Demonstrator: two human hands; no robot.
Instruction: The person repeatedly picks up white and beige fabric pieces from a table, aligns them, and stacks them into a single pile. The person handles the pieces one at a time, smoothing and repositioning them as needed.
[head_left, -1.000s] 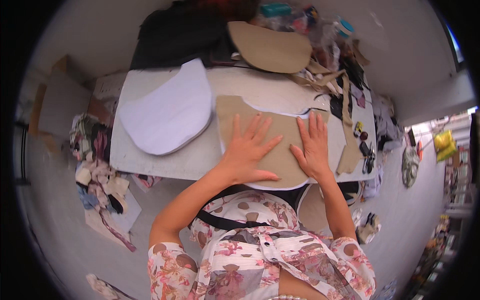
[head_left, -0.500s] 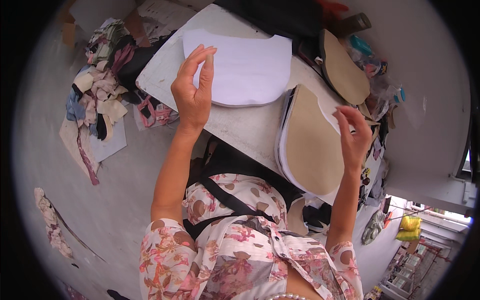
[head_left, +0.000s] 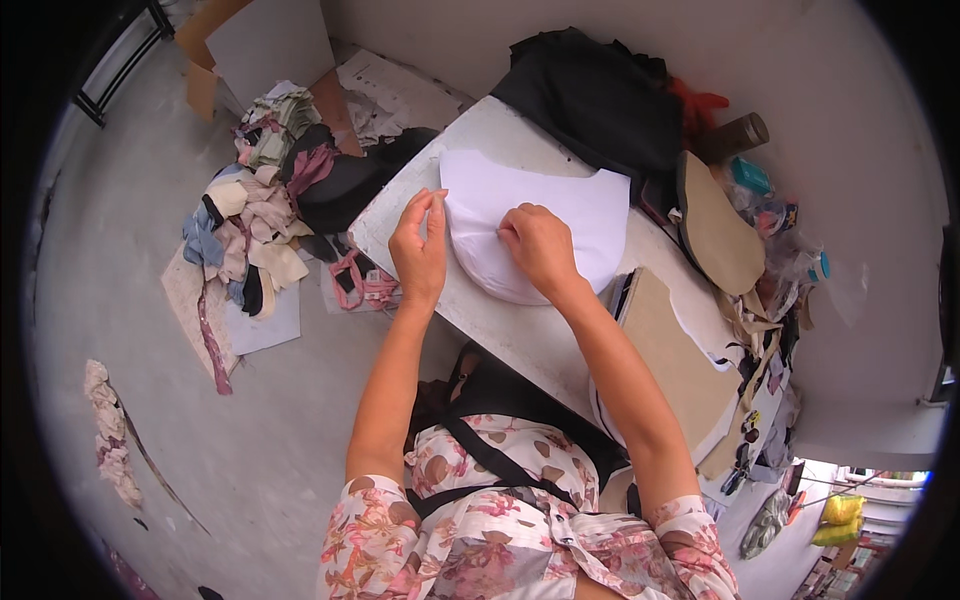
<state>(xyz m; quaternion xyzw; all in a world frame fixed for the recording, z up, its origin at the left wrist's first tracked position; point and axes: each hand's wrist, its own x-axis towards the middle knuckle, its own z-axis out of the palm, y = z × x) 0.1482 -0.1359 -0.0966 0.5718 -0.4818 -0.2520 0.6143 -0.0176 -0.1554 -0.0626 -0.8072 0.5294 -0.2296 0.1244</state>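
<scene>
A stack of white cut panels [head_left: 590, 240] lies on the table, with a notch along its far edge and a rounded near side. My right hand [head_left: 540, 250] rests on the top panel, its fingers bent and pressed together; the white surface creases at the fingertips. At the left edge of the stack is my left hand [head_left: 420, 250], upright with fingers stretched and nothing visible in it. To the right, partly behind my right forearm, lies a stack of beige panels [head_left: 670, 340] with paler layers beneath.
Black material [head_left: 590, 100] is heaped on the far side of the white table [head_left: 480, 130]. Another beige panel [head_left: 715, 225] leans near a dark cylinder [head_left: 735, 138] and plastic bags. Fabric scraps [head_left: 255, 220] pile up on the floor at left, by a cardboard box [head_left: 200, 65].
My right hand has moved left from above the beige stack onto the white panels. My left hand now stands at their left edge. The view has shifted, so the table sits lower and farther right.
</scene>
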